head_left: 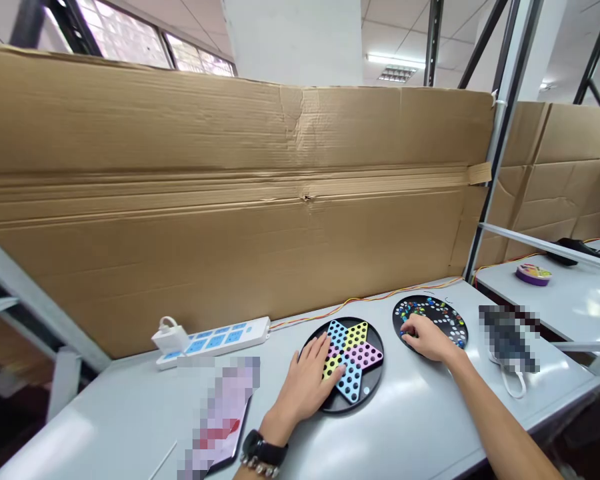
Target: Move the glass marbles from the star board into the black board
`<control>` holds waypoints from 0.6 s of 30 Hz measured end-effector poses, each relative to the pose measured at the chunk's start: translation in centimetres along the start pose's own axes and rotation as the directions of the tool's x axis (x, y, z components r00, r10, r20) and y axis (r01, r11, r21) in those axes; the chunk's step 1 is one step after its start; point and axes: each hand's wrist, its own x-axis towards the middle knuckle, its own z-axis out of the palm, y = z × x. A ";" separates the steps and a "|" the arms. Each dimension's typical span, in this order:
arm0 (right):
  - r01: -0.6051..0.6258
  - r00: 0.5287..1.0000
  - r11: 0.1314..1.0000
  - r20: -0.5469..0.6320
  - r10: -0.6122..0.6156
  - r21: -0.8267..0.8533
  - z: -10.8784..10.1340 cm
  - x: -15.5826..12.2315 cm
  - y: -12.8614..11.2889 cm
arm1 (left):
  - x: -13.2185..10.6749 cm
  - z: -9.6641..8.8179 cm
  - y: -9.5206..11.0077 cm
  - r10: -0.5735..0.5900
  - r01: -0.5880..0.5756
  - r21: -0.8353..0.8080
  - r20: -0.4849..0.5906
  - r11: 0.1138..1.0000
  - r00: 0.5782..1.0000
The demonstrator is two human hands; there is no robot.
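A round black Chinese checkers board [353, 363] with a star of blue, yellow and pink holes lies on the grey table [410, 427]. My left hand [307, 383] rests flat on its left side, fingers stretched out, open. To the right sits a round black tray [443, 317] holding several coloured marbles. My right hand [425, 337] reaches into the tray's near left part with fingers curled down onto the marbles; what they pinch is hidden.
A white power strip [215, 339] with a plugged charger [170, 335] lies along the cardboard wall [230, 200]. A blurred flat object [220, 420] lies front left, another blurred object [510, 340] right of the tray. Coloured wires [360, 301] run along the wall. A purple disc [533, 273] sits on the neighbouring table.
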 end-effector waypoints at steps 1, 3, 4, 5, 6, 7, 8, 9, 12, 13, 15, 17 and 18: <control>-0.010 0.999 0.998 -0.036 0.012 0.063 0.1 0.1 0.0 | 0.0 -0.1 0.0 -0.004 0.004 -0.001 0.007 1.000 1.000; -0.016 0.992 0.970 -0.118 0.046 0.243 0.2 0.3 -0.2 | 0.0 -0.1 0.1 -0.009 0.009 -0.002 0.016 1.000 1.000; -0.019 0.985 0.931 -0.155 0.081 0.364 0.0 0.4 -0.4 | 0.0 -0.1 0.1 -0.007 0.007 -0.003 0.015 1.000 1.000; -0.024 0.975 0.864 -0.179 0.131 0.503 -0.3 0.5 -0.7 | 0.0 -0.1 0.2 -0.002 0.002 -0.004 0.009 1.000 1.000; -0.025 0.964 0.761 -0.187 0.191 0.649 -0.7 0.6 -0.9 | 0.1 -0.1 0.2 0.003 -0.003 -0.004 0.001 1.000 1.000; -0.019 0.949 0.620 -0.180 0.257 0.785 -1.2 0.6 -1.1 | 0.1 0.0 0.2 0.006 -0.006 -0.002 -0.007 1.000 1.000; -0.005 0.934 0.455 -0.159 0.320 0.890 -1.7 0.6 -1.1 | 0.1 0.0 0.1 0.006 -0.006 0.001 -0.013 1.000 1.000; 0.016 0.920 0.291 -0.128 0.370 0.957 -2.2 0.6 -1.0 | 0.1 0.1 0.1 0.004 -0.004 0.005 -0.015 1.000 1.000; 0.044 0.900 -0.035 -0.024 0.435 0.998 -3.5 0.5 -0.2 | 0.1 0.5 -0.1 0.002 -0.001 0.008 -0.022 1.000 1.000; 0.030 0.896 -0.073 0.006 0.444 0.997 -3.7 0.5 0.2 | 0.2 0.6 -0.2 0.006 -0.006 0.007 -0.028 1.000 1.000; 0.007 0.887 -0.094 0.038 0.460 0.996 -3.6 0.5 1.0 | 0.2 0.8 -0.3 0.015 -0.015 0.006 -0.044 1.000 0.999; 0.000 0.870 -0.047 0.023 0.493 0.999 -3.2 0.7 1.5 | 0.2 0.7 -0.3 0.016 -0.016 0.006 -0.048 1.000 0.999; -0.006 0.854 0.029 -0.010 0.521 1.000 -2.9 0.8 1.7 | 0.2 0.7 -0.3 0.011 -0.011 0.006 -0.041 1.000 0.999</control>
